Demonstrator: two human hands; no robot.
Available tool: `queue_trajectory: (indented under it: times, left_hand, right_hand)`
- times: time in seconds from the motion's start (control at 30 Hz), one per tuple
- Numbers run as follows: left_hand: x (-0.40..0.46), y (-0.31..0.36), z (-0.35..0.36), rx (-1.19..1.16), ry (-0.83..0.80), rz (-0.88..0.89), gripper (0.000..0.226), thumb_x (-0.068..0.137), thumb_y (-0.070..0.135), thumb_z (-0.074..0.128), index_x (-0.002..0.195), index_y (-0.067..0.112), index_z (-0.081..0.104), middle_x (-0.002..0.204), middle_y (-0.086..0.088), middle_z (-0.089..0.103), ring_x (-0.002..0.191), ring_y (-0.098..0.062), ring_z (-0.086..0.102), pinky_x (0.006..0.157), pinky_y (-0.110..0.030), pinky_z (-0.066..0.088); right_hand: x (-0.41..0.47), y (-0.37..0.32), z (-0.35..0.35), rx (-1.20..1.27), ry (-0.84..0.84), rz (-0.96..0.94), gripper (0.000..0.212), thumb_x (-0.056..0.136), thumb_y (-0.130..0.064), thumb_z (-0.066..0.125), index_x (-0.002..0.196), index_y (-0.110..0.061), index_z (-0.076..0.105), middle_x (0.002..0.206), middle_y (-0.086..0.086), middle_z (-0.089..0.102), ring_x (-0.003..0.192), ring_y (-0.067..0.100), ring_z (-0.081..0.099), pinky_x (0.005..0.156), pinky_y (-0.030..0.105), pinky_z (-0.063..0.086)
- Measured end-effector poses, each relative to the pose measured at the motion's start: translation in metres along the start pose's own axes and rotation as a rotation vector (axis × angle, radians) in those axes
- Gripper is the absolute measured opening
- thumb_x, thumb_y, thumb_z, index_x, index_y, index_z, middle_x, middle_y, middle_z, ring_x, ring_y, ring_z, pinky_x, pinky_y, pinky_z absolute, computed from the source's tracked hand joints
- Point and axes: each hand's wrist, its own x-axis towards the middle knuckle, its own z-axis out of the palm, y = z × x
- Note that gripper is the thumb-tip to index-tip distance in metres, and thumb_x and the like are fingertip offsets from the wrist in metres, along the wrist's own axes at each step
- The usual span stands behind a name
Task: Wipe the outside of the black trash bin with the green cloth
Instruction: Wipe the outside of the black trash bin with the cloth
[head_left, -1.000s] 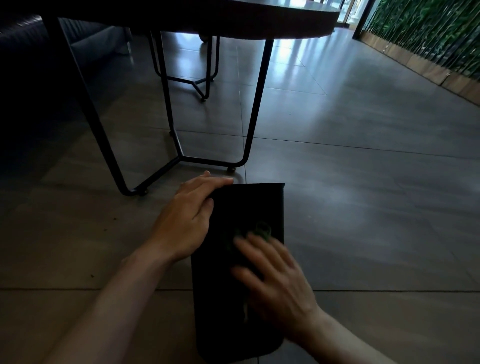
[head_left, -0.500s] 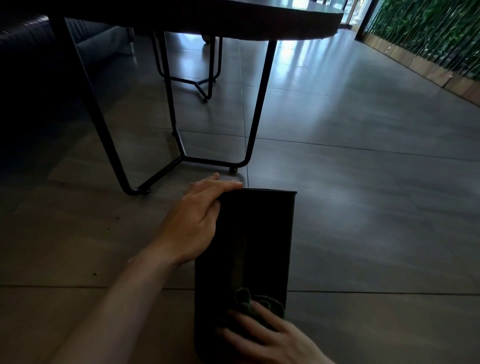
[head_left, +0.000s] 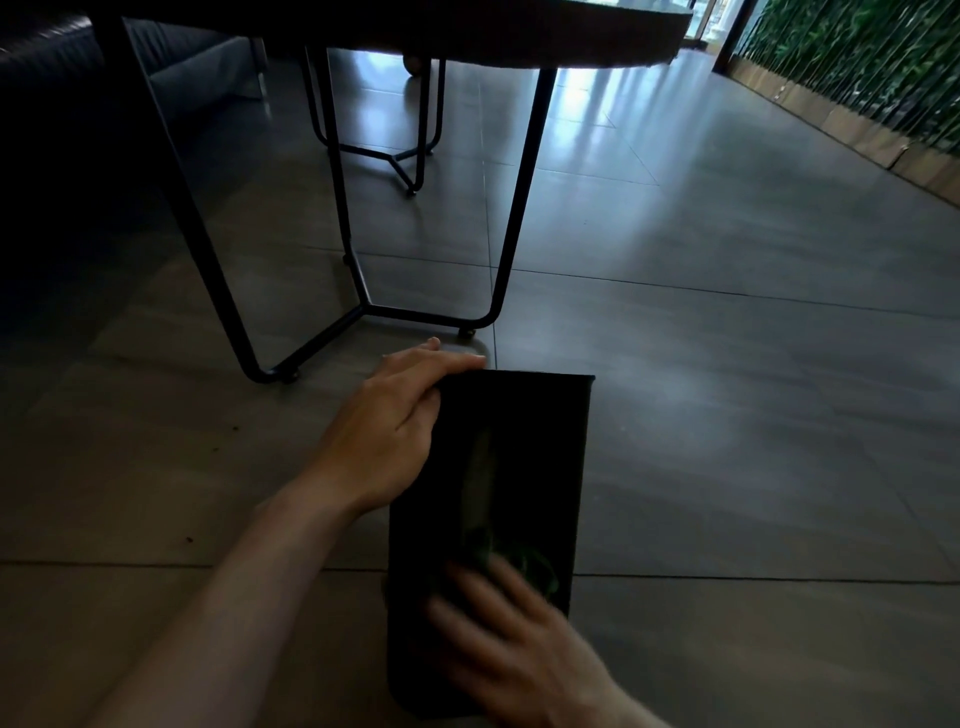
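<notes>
While pressed flat over the green cloth (head_left: 524, 566), right hand (head_left: 519, 644) noted back up the near wall of the black trash bin (head_left: 519, 467), fingers spread rather than curled, cloth pinned beneath the grip and not clenched. Half a second earlier, sat lower, close to the near bottom edge; a second earlier, higher up the same wall. Heavily motion-blurred now, consistent with a stroke under way. Judged: repeated up-and-down passes over one face only, other faces not yet shown treated. Left hand (head_left: 400, 421) clamped on the far left corner of the bin's rim, fingers over the top edge, position unchanged across all three views; steadying role. Bin lying tilted on the floor (head_left: 727, 441), near the foot of a black metal table frame (head_left: 358, 306), not touching. No brand, label or legible writing found on bin, cloth or surroundings; lighting dim.
</notes>
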Motion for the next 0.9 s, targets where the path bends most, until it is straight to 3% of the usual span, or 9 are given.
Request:
queue_trajectory:
  times: [0.1,0.17,0.23,0.37,0.43,0.5,0.6,0.73,0.9]
  left_hand:
    - [-0.002,0.002,0.001,-0.002,-0.008,-0.005,0.050,0.102,0.006,0.043,0.133,0.041,0.060,0.144,0.013,0.053,0.145,0.003,0.030,0.118,-0.030,0.029]
    - [-0.001,0.002,0.000,-0.001,-0.003,-0.016,0.050,0.101,0.005,0.044,0.133,0.040,0.060,0.144,0.015,0.053,0.145,0.004,0.029,0.118,-0.028,0.028]
    - [0.001,0.003,0.000,-0.002,-0.004,-0.022,0.049,0.100,0.005,0.044,0.133,0.038,0.061,0.143,0.016,0.053,0.144,0.004,0.029,0.119,-0.028,0.028]
    - [0.002,0.005,0.000,-0.033,-0.011,-0.009,0.042,0.101,0.015,0.043,0.130,0.039,0.062,0.141,0.017,0.054,0.144,0.003,0.031,0.119,-0.032,0.029]
    - [0.002,0.005,0.000,-0.068,-0.008,-0.030,0.040,0.098,0.027,0.040,0.128,0.042,0.061,0.140,0.019,0.053,0.143,0.004,0.031,0.118,-0.032,0.029]
    - [0.002,0.004,-0.001,-0.056,-0.001,-0.044,0.041,0.098,0.033,0.038,0.129,0.042,0.062,0.141,0.019,0.053,0.143,0.006,0.030,0.116,-0.028,0.029]
    - [0.001,0.004,0.000,-0.025,0.005,-0.042,0.039,0.101,0.033,0.038,0.131,0.041,0.061,0.138,0.024,0.051,0.143,0.007,0.028,0.111,-0.018,0.025]
    - [0.000,0.005,0.003,0.009,-0.002,-0.011,0.035,0.103,0.026,0.047,0.132,0.041,0.059,0.131,0.032,0.049,0.144,0.006,0.027,0.106,-0.009,0.020]
    - [0.001,0.001,0.002,0.049,-0.010,-0.005,0.038,0.100,0.026,0.053,0.133,0.045,0.056,0.144,0.018,0.049,0.146,0.003,0.025,0.115,-0.030,0.028]
  right_hand:
    - [-0.029,-0.007,0.000,-0.130,-0.191,-0.200,0.073,0.086,-0.038,0.071,0.149,-0.024,0.037,0.155,0.006,0.030,0.143,0.024,0.038,0.121,0.047,0.026]
    - [-0.021,0.008,-0.007,-0.029,-0.075,-0.142,0.046,0.096,-0.034,0.066,0.139,-0.033,0.051,0.151,0.002,0.043,0.141,0.027,0.046,0.123,0.051,0.028]
    - [0.001,0.034,-0.014,0.130,0.042,0.064,0.028,0.104,-0.025,0.058,0.132,-0.031,0.059,0.147,0.006,0.055,0.143,0.034,0.048,0.123,0.053,0.032]
    - [0.062,0.087,-0.034,0.242,0.188,0.539,0.047,0.101,-0.030,0.063,0.145,-0.024,0.049,0.156,0.011,0.050,0.152,0.035,0.035,0.120,0.056,0.034]
    - [0.075,0.091,-0.035,0.249,0.202,0.609,0.047,0.100,-0.030,0.062,0.145,-0.022,0.050,0.156,0.013,0.049,0.152,0.036,0.034,0.117,0.058,0.036]
    - [0.068,0.068,-0.026,0.211,0.194,0.563,0.043,0.100,-0.029,0.064,0.140,-0.020,0.054,0.152,0.015,0.054,0.148,0.040,0.041,0.114,0.059,0.040]
    - [0.022,0.014,-0.005,0.115,0.080,0.222,0.035,0.100,-0.027,0.062,0.134,-0.027,0.057,0.145,0.008,0.055,0.140,0.037,0.049,0.118,0.058,0.039]
    - [-0.028,-0.013,0.001,-0.099,-0.220,-0.227,0.068,0.087,-0.036,0.074,0.147,-0.030,0.043,0.154,0.001,0.038,0.143,0.026,0.040,0.118,0.052,0.029]
    - [0.014,0.047,-0.015,0.162,0.062,0.126,0.029,0.104,-0.028,0.060,0.133,-0.031,0.057,0.151,0.010,0.053,0.149,0.038,0.039,0.124,0.060,0.026]
